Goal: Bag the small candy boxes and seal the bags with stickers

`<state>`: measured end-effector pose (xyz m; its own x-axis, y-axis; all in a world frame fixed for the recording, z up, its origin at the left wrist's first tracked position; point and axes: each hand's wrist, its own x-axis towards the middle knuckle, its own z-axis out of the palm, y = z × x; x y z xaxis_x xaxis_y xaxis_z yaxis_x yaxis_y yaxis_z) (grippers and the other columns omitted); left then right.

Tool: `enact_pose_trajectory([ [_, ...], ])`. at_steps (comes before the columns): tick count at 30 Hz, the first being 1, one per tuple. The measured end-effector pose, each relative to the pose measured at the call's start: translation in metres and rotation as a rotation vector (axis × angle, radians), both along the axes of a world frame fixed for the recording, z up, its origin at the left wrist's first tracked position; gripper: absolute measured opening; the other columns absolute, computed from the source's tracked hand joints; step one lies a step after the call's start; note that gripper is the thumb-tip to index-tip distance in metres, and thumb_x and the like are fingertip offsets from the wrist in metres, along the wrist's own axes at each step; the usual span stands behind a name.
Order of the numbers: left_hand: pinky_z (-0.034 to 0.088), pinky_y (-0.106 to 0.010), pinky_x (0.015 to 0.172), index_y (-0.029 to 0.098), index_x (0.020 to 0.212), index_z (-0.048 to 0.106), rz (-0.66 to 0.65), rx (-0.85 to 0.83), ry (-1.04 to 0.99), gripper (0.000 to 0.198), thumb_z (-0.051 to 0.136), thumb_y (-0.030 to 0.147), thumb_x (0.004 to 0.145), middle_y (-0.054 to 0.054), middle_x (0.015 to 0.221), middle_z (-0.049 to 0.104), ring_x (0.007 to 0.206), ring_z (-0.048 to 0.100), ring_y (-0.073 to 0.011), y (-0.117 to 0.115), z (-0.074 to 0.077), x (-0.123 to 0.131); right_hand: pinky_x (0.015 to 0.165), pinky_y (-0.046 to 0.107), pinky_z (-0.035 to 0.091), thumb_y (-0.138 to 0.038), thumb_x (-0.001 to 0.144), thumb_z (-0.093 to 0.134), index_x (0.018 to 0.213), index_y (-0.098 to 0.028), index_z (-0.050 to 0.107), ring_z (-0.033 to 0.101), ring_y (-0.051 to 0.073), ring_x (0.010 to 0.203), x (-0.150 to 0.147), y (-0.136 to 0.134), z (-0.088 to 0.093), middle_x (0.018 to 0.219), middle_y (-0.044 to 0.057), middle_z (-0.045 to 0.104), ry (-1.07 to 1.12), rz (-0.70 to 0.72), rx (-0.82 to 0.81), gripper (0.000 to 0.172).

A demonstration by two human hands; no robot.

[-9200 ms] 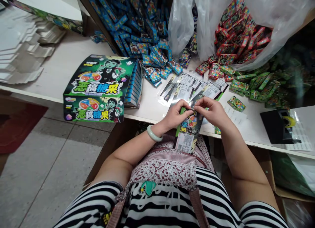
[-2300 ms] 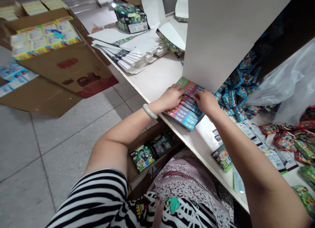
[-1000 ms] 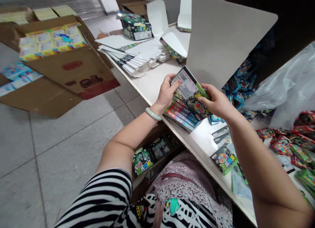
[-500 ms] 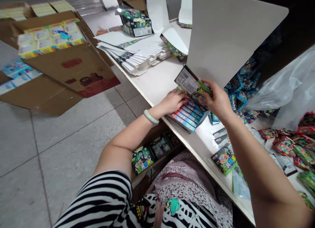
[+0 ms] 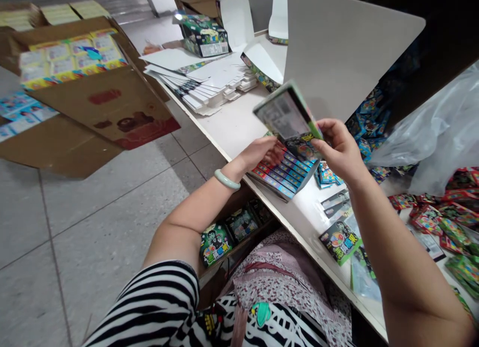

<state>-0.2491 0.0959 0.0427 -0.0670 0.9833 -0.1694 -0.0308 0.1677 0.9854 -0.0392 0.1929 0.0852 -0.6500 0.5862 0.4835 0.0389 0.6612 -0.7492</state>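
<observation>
Right hand (image 5: 339,150) pinches dark pack (image 5: 287,118) between thumb and fingers; pack tilted, blurred, above display box (image 5: 310,175). Left hand (image 5: 262,153) half curled over rows of small boxes (image 5: 286,176) inside; cannot tell if gripping any. Display box near edge of desk (image 5: 239,121), grey lid (image 5: 348,47) upright behind. Pack hides some rows. One second ago left hand also gripped pack; now off it.

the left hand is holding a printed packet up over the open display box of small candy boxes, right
Wrong hand: the head view shows the right hand holding the printed packet up over the open display box of small candy boxes.
</observation>
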Motion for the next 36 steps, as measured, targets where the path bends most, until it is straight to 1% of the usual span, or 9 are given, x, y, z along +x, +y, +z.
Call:
enact_pose_trajectory([
  [3,0.054,-0.028,0.063,0.014,0.097,0.066,-0.237,-0.147,-0.364,0.052,0.044,0.061,0.098,-0.008,0.076,0.074,0.063,0.069,-0.0177,-0.001,0.002,0.003,0.1,0.045,0.052,-0.028,0.088,0.065,0.106,-0.028,0.063,0.066,0.025,0.109,0.006,-0.008,0.007,0.108,0.003,0.072,-0.015,0.094,0.088,0.019],
  [5,0.057,-0.03,0.073,0.013,0.102,0.066,-0.212,-0.099,-0.507,0.045,0.05,0.055,0.099,-0.008,0.082,0.075,0.071,0.072,-0.0184,-0.002,0.004,0.007,0.11,0.052,0.043,-0.021,0.086,0.065,0.1,-0.029,0.065,0.063,0.027,0.119,0.011,-0.014,0.01,0.108,0.003,0.073,-0.072,0.105,0.206,0.016],
  [7,0.057,-0.031,0.082,0.012,0.103,0.066,-0.121,-0.047,-0.564,0.029,0.06,0.039,0.097,-0.008,0.089,0.077,0.078,0.074,-0.0181,-0.004,0.006,0.011,0.115,0.059,0.034,-0.016,0.085,0.062,0.097,-0.029,0.066,0.06,0.029,0.124,0.016,-0.018,0.009,0.109,0.002,0.075,-0.136,0.097,0.298,0.018],
  [9,0.057,-0.031,0.085,0.01,0.104,0.067,-0.068,-0.032,-0.567,0.018,0.066,0.023,0.092,-0.008,0.093,0.077,0.079,0.074,-0.0173,-0.006,0.007,0.015,0.117,0.063,0.029,-0.013,0.086,0.059,0.097,-0.03,0.066,0.059,0.029,0.126,0.02,-0.02,0.005,0.11,0.001,0.076,-0.171,0.085,0.34,0.021],
  [12,0.056,-0.033,0.086,0.009,0.107,0.067,-0.059,-0.032,-0.569,0.019,0.068,0.014,0.088,-0.01,0.094,0.077,0.078,0.074,-0.0169,-0.008,0.007,0.018,0.117,0.064,0.029,-0.013,0.087,0.057,0.097,-0.029,0.066,0.059,0.028,0.127,0.024,-0.022,-0.004,0.111,0.001,0.076,-0.167,0.065,0.369,0.022],
  [19,0.056,-0.034,0.087,0.01,0.114,0.066,-0.065,0.043,-0.61,0.031,0.074,0.014,0.084,-0.011,0.1,0.077,0.083,0.074,-0.0178,-0.006,0.002,0.018,0.114,0.058,0.04,-0.015,0.088,0.056,0.099,-0.029,0.069,0.054,0.029,0.133,0.026,-0.023,-0.015,0.123,0.004,0.071,-0.117,-0.02,0.426,0.022],
  [24,0.055,-0.034,0.086,0.009,0.112,0.067,-0.045,0.046,-0.593,0.032,0.077,0.017,0.082,-0.012,0.1,0.077,0.083,0.074,-0.0182,-0.007,-0.001,0.019,0.115,0.058,0.04,-0.021,0.091,0.058,0.101,-0.03,0.071,0.053,0.03,0.133,0.028,-0.023,-0.024,0.12,0.004,0.071,-0.123,-0.061,0.419,0.018],
  [31,0.054,-0.034,0.087,0.011,0.113,0.067,-0.003,0.051,-0.562,0.035,0.079,0.019,0.08,-0.011,0.104,0.076,0.085,0.073,-0.0184,-0.005,-0.006,0.019,0.114,0.057,0.041,-0.017,0.089,0.06,0.103,-0.031,0.07,0.054,0.03,0.133,0.028,-0.02,-0.029,0.12,0.004,0.071,-0.102,-0.057,0.429,0.022],
  [36,0.054,-0.035,0.089,0.011,0.114,0.066,-0.044,0.07,-0.571,0.037,0.078,0.02,0.081,-0.013,0.108,0.075,0.087,0.073,-0.0189,-0.007,-0.001,0.022,0.112,0.055,0.042,-0.021,0.091,0.06,0.102,-0.03,0.069,0.056,0.029,0.13,0.029,-0.021,-0.031,0.119,0.004,0.072,-0.094,-0.066,0.466,0.017],
])
